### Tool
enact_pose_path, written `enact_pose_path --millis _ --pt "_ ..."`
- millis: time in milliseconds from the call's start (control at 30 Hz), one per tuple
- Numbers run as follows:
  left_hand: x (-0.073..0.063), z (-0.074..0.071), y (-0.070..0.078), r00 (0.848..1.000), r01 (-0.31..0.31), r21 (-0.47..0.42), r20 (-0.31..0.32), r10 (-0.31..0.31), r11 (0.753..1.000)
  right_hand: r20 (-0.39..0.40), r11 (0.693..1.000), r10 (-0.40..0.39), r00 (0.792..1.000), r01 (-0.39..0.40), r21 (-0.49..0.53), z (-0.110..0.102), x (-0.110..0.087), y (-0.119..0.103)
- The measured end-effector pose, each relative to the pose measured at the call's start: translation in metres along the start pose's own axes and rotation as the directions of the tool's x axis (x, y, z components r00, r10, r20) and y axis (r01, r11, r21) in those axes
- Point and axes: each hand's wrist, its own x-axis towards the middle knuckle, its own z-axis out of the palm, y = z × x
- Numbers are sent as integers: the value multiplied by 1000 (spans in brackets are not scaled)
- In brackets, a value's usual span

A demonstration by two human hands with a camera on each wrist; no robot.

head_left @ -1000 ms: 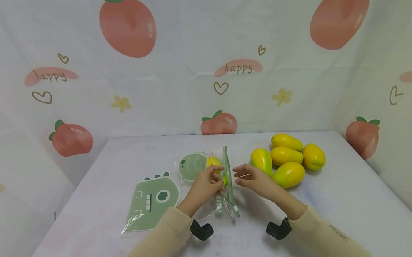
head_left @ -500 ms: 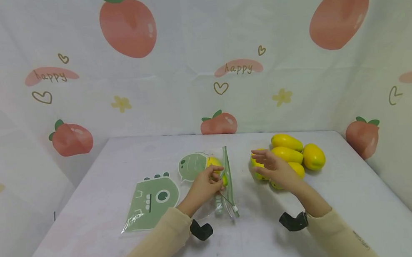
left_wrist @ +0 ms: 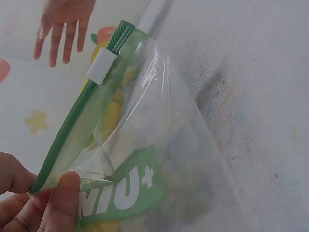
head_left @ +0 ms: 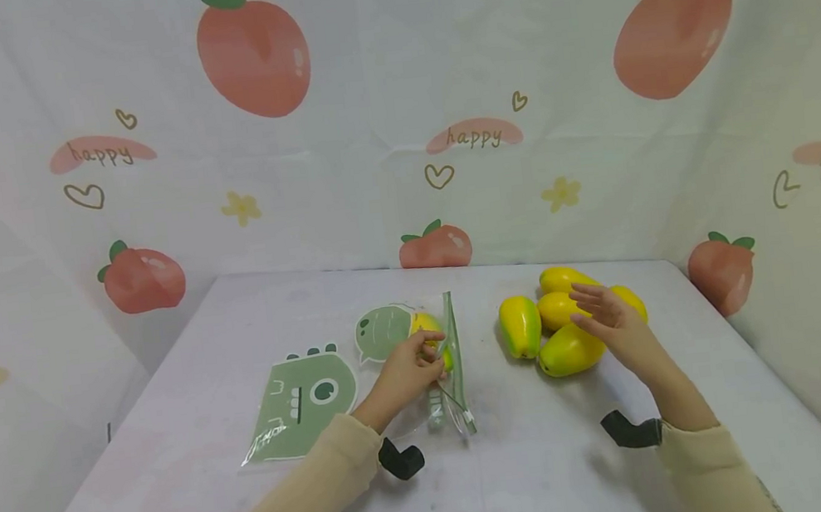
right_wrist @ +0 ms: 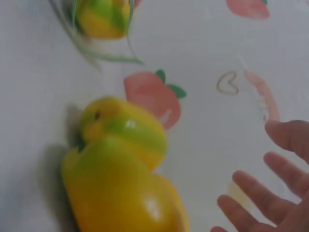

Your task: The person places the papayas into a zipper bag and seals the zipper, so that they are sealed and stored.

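Note:
My left hand (head_left: pixel 402 374) pinches the green zip edge of a clear zip bag (left_wrist: pixel 193 159) between thumb and fingers. The bag's mouth faces right, and a white slider (left_wrist: pixel 102 66) sits near one end of the zip. Inside lies a yellow-green fruit (head_left: pixel 426 321), partly hidden by the hand and a green print. My right hand (head_left: pixel 621 330), fingers spread and holding nothing, is over the right side of a group of several yellow-green, papaya-like fruits (head_left: pixel 521 328). It partly covers the fruits behind it. The right wrist view shows two of them (right_wrist: pixel 116 193) close up.
Left of the bag, a flat clear bag with a green monster print (head_left: pixel 306 409) lies on the white table (head_left: pixel 481 499). A fabric backdrop (head_left: pixel 371 168) with fruit prints rises behind the table and on both sides. Each wrist wears a black camera mount (head_left: pixel 402 459).
My right hand has moved right, away from the bag's mouth, past the nearest fruit to the right side of the group. My left hand and the bag have stayed put.

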Motion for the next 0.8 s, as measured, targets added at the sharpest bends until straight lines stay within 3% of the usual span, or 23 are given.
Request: enact_pose_path --millis 367,800 --pt "1 0 -2 1000 0 -2 2 0 1000 47 996 63 997 -60 -62 -10 -6 35" --pt "1 0 -3 1000 6 2 -2 -6 1000 77 985 132 988 -122 -125 -10 -10 51"
